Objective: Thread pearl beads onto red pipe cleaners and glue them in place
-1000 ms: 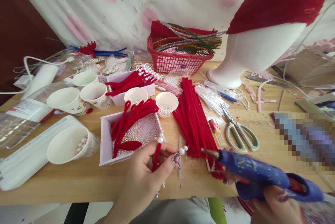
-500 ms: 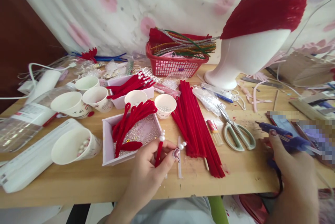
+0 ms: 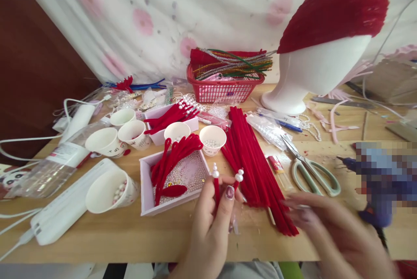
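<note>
My left hand (image 3: 210, 227) is closed near the table's front edge, pinching red pipe-cleaner stems with white pearl beads (image 3: 239, 175) at their tips. One beaded red stem (image 3: 216, 190) stands up between the fingers, the other leans right beside the thumb. To the right, my right hand (image 3: 335, 231) is blurred, its fingers stretched out loosely with nothing visible in them. Its fingertips are near the lower end of the red pipe cleaners (image 3: 254, 166). Beyond it lies a blue glue gun (image 3: 374, 214) on the table, out of the hand and partly pixelated.
A lilac box (image 3: 146, 187) holds red loops and small beads. Paper cups (image 3: 97, 194) stand around it. Scissors (image 3: 314, 174) lie right of the pipe cleaners. At the back are a red basket (image 3: 224, 90) and a white head form (image 3: 322, 70) with a red cover.
My right hand has let go of the glue gun and moved left. My left hand has turned the beaded stems more upright. The view has shifted slightly.
</note>
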A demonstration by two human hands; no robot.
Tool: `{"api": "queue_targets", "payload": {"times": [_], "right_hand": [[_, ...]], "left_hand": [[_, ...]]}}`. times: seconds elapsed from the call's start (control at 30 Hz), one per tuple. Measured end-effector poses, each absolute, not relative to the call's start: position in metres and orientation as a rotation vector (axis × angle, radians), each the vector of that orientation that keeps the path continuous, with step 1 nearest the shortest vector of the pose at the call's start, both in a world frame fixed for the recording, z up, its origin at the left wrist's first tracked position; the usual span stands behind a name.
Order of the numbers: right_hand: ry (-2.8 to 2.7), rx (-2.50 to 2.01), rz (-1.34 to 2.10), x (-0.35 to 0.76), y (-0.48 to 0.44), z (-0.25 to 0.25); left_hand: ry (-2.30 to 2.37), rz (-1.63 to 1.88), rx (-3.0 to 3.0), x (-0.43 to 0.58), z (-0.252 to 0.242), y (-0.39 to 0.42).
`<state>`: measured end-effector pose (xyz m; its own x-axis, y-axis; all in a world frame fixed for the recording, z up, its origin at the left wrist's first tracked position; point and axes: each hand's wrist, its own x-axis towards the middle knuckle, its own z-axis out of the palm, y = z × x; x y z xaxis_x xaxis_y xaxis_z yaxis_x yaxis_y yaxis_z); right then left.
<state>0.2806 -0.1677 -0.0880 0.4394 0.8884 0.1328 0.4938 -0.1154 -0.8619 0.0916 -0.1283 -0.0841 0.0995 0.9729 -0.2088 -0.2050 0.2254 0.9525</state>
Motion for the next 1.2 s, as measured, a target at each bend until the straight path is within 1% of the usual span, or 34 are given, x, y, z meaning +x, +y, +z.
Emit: {"api": "queue_targets", "payload": {"times": [0.07, 0.1, 0.13, 0.27, 0.43, 0.6, 0.63, 0.67, 0.73, 0.8, 1.0, 1.1, 1.2], "right_hand": [[-1.194, -1.515, 0.960, 0.240, -0.154, -0.086], [-1.218, -1.393, 1.089, 0.225, -0.147, -0.086], [-1.205, -1.319, 1.138, 0.215, -0.142, -0.086], [-1.101, -1.215, 1.197, 0.203, -0.133, -0.091], [-0.955, -1.208, 1.231, 0.198, -0.126, -0.087], [-0.731, -1.068, 1.228, 0.198, -0.117, -0.089], [-0.716, -1.032, 1.245, 0.201, -0.116, -0.089], [-0.718, -1.019, 1.268, 0.204, -0.115, -0.088], [-0.770, -1.071, 1.333, 0.214, -0.112, -0.082], [-0.866, -1.134, 1.371, 0.223, -0.107, -0.071], [-1.218, -1.127, 1.473, 0.240, -0.083, -0.047], [-1.364, -1.113, 1.389, 0.244, -0.069, -0.049], [-1.389, -1.078, 1.292, 0.245, -0.059, -0.057]], "left_hand": [[1.210, 1.101, 1.066, 0.094, -0.082, -0.136], [1.255, 1.109, 1.128, 0.095, -0.081, -0.140], [1.280, 1.121, 1.178, 0.096, -0.079, -0.143], [1.279, 1.166, 1.312, 0.106, -0.073, -0.150], [1.315, 1.078, 1.617, 0.118, -0.077, -0.150], [1.509, 1.121, 1.898, 0.082, -0.062, -0.119], [1.583, 1.038, 1.950, 0.070, -0.057, -0.108], [1.689, 0.844, 1.979, 0.058, -0.052, -0.097], [1.833, 0.334, 2.033, 0.039, -0.044, -0.076], [1.825, 0.158, 2.068, 0.031, -0.042, -0.061], [1.726, 0.041, 2.174, 0.045, -0.049, -0.040], [1.677, 0.023, 2.189, 0.048, -0.052, -0.034], [1.687, 0.038, 2.178, 0.045, -0.052, -0.032]]}}
